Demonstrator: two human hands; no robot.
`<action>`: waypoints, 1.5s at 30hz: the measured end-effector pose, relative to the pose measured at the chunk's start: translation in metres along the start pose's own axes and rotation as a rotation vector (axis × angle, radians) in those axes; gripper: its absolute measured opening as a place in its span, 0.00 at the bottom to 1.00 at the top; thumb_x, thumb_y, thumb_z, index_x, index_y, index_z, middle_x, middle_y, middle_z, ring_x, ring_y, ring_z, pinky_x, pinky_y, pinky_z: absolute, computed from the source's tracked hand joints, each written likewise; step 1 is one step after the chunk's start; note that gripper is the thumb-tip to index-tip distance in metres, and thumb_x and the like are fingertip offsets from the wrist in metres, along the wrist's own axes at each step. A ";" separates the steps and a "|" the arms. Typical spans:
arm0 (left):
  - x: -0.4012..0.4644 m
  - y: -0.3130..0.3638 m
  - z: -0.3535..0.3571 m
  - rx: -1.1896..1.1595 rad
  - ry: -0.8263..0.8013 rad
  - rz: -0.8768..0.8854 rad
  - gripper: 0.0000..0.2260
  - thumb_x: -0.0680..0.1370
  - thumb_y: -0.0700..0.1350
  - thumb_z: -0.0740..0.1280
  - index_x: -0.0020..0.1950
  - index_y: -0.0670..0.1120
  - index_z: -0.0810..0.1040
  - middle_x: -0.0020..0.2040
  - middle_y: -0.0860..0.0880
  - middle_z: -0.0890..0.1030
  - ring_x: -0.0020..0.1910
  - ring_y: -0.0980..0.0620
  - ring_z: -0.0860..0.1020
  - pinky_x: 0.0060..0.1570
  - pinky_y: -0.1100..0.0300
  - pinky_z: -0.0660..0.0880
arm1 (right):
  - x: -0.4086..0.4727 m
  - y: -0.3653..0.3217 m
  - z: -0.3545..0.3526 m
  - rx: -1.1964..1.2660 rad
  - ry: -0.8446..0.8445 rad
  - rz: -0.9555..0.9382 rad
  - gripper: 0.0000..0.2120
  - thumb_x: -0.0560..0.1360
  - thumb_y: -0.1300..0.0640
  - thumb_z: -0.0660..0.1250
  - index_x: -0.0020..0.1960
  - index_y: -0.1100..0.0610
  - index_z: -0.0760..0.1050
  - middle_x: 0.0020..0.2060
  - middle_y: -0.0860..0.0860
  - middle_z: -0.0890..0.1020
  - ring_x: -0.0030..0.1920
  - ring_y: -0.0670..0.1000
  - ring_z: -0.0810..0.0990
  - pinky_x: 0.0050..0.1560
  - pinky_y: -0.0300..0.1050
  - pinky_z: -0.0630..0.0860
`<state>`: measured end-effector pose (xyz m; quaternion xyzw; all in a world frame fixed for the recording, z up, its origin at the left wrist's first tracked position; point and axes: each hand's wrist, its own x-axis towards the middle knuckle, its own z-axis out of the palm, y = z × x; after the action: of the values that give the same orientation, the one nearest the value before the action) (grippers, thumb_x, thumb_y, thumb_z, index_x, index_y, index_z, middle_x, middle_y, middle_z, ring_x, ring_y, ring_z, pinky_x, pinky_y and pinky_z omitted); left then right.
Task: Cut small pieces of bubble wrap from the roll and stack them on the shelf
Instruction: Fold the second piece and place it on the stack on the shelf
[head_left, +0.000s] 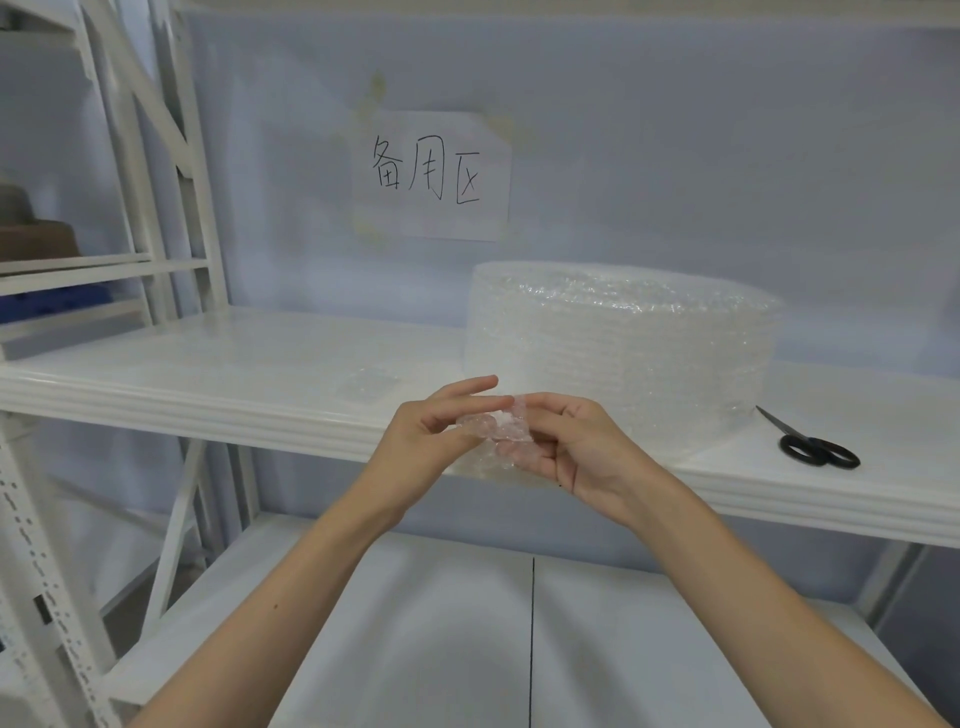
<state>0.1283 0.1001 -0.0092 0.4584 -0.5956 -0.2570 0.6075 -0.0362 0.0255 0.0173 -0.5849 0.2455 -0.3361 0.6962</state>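
Observation:
A big roll of clear bubble wrap (623, 348) stands on the white shelf (234, 395). Just in front of the shelf's edge, my left hand (421, 447) and my right hand (566, 447) hold one small cut piece of bubble wrap (498, 431) between them, each pinching a side of it. To the left of the roll, a small stack of cut pieces (369, 384) lies flat on the shelf. Black-handled scissors (810, 441) lie on the shelf at the right of the roll, untouched.
A paper sign with handwritten characters (431, 174) is taped to the back wall. A lower white shelf (467, 649) runs beneath my arms. White rack uprights (171, 156) stand at the left, with another shelving unit behind them.

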 end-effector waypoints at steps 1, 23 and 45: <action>0.000 0.000 0.000 -0.002 -0.004 -0.007 0.16 0.77 0.33 0.66 0.56 0.50 0.85 0.66 0.59 0.78 0.63 0.65 0.76 0.58 0.69 0.73 | 0.000 0.000 0.001 0.004 -0.001 -0.001 0.11 0.76 0.63 0.68 0.57 0.67 0.78 0.44 0.61 0.84 0.40 0.55 0.84 0.45 0.44 0.84; -0.010 0.004 -0.014 -0.051 -0.037 -0.034 0.18 0.71 0.53 0.68 0.61 0.59 0.81 0.63 0.58 0.80 0.56 0.58 0.79 0.56 0.61 0.76 | 0.017 0.004 0.011 0.013 0.105 -0.026 0.11 0.76 0.61 0.68 0.56 0.65 0.79 0.40 0.57 0.86 0.36 0.50 0.82 0.42 0.42 0.81; 0.003 -0.019 -0.077 0.048 0.415 -0.299 0.08 0.79 0.40 0.65 0.58 0.45 0.76 0.34 0.45 0.79 0.25 0.52 0.75 0.30 0.61 0.76 | 0.118 0.021 0.061 -0.841 0.316 -0.266 0.11 0.73 0.57 0.69 0.54 0.54 0.73 0.46 0.57 0.82 0.45 0.54 0.80 0.40 0.43 0.73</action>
<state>0.2069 0.1081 -0.0135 0.5985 -0.3897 -0.2300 0.6611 0.0895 -0.0226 0.0144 -0.7844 0.3862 -0.3787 0.3035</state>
